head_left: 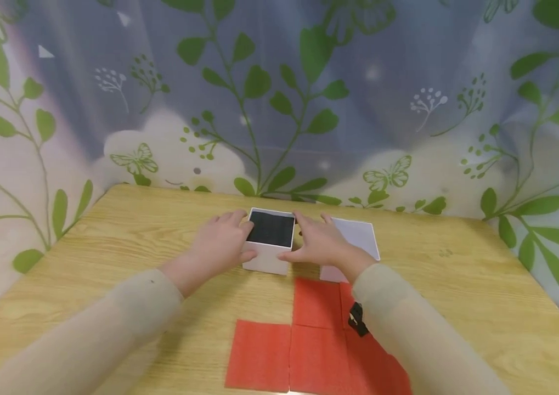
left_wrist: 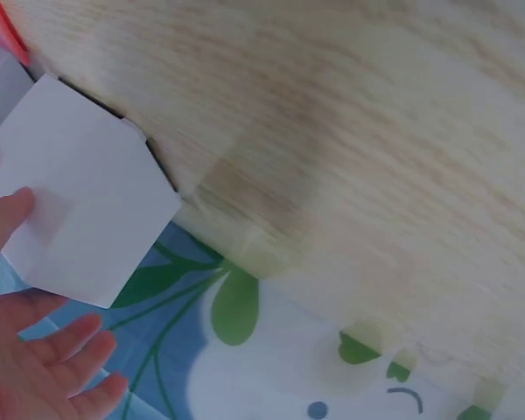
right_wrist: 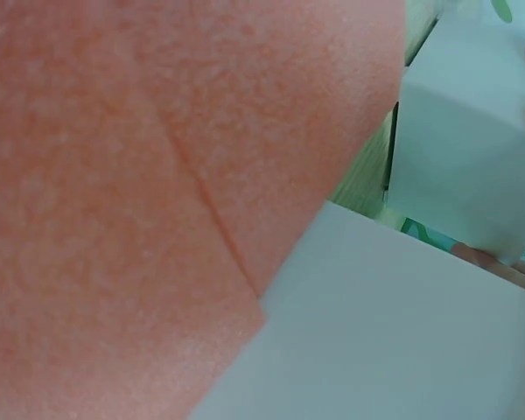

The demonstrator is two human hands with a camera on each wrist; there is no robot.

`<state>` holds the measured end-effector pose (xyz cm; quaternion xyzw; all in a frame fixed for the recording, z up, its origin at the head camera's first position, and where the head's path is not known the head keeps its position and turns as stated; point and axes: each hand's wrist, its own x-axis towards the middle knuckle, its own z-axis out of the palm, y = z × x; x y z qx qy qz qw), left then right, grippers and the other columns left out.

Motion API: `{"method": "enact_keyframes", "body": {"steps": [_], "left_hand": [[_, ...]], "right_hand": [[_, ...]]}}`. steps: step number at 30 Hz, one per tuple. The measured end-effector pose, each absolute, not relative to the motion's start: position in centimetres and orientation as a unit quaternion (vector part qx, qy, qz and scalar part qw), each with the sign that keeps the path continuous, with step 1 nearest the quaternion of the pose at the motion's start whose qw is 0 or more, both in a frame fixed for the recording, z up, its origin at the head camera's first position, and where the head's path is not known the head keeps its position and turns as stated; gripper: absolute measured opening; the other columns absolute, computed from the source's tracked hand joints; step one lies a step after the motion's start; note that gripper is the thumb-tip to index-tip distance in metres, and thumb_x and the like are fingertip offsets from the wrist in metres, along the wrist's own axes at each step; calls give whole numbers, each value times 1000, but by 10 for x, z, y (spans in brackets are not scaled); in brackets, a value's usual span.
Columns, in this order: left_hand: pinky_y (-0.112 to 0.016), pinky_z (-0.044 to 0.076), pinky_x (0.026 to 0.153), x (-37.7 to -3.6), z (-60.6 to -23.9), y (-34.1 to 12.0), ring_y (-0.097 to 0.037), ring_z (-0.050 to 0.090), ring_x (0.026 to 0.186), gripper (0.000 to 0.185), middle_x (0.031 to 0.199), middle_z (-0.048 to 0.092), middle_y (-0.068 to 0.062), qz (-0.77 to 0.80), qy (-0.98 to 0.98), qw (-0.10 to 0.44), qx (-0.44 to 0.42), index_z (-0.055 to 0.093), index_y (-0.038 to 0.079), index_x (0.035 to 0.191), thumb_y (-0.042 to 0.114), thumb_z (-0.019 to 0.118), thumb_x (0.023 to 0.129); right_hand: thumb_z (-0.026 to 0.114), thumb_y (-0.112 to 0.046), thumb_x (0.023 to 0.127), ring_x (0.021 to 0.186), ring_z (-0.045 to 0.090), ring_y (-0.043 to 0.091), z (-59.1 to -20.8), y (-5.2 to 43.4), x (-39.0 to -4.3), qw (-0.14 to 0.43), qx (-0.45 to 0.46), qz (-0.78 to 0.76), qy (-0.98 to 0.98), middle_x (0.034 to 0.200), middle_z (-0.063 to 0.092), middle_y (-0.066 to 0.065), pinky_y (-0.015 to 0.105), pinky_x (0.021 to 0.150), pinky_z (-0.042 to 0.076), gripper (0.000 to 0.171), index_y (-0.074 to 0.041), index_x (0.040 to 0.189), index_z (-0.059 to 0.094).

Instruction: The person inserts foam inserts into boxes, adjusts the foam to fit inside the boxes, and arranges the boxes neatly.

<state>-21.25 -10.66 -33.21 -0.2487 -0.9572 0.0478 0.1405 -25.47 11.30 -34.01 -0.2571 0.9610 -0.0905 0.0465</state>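
Observation:
A white open-topped box (head_left: 265,259) stands toward the back of the table, a flat black surface (head_left: 271,229) showing inside its rim. My left hand (head_left: 222,238) holds the box at its left side, thumb at the front and fingers farther back. In the left wrist view the side of the box (left_wrist: 87,175) shows beside spread fingers. On the opposite side my right hand (head_left: 321,241) grips it, thumb on the front right corner. In the right wrist view, skin covers much of the frame and hides that hand's fingertips; the box (right_wrist: 464,166) shows at upper right.
A second white box or lid (head_left: 360,236) lies just right, partly behind my right hand. Several red squares (head_left: 258,355) lie edge to edge nearer me, some under my right sleeve. A small black object (head_left: 357,319) shows by that sleeve. A leaf-patterned curtain (head_left: 279,99) hangs behind the table.

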Motion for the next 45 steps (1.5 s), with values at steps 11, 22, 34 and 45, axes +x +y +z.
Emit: {"method": "enact_keyframes", "body": {"steps": [11,22,34,45], "left_hand": [[-48,45,89,-208,-334,-106,-33,54,108,57,121,55,-17,61,-955,147,-251,64,1,112,47,70,79],[-48,43,92,-211,-330,-104,-34,53,112,59,125,53,-19,41,-955,148,-253,62,-2,115,45,69,80],[-47,36,100,-208,-334,-80,-31,45,122,79,139,42,-11,-36,-949,126,-288,41,10,140,64,52,83],[-45,27,107,-234,-333,-3,-26,36,131,91,146,35,-5,-82,-943,50,-319,28,13,147,71,50,80]], "right_hand": [[61,-70,71,131,38,21,-339,117,-254,68,-270,-141,950,148,31,9,51,110,-1,111,-6,149,17],[51,-50,92,131,35,31,-316,140,-251,73,-264,-307,911,146,35,11,52,103,31,74,-10,148,25],[49,-40,96,122,42,40,-312,224,-236,25,-195,-278,940,139,41,22,57,95,36,64,2,141,34],[53,-22,94,71,59,21,-327,243,-226,34,-131,-241,961,104,59,23,34,60,47,53,11,133,41]]}}
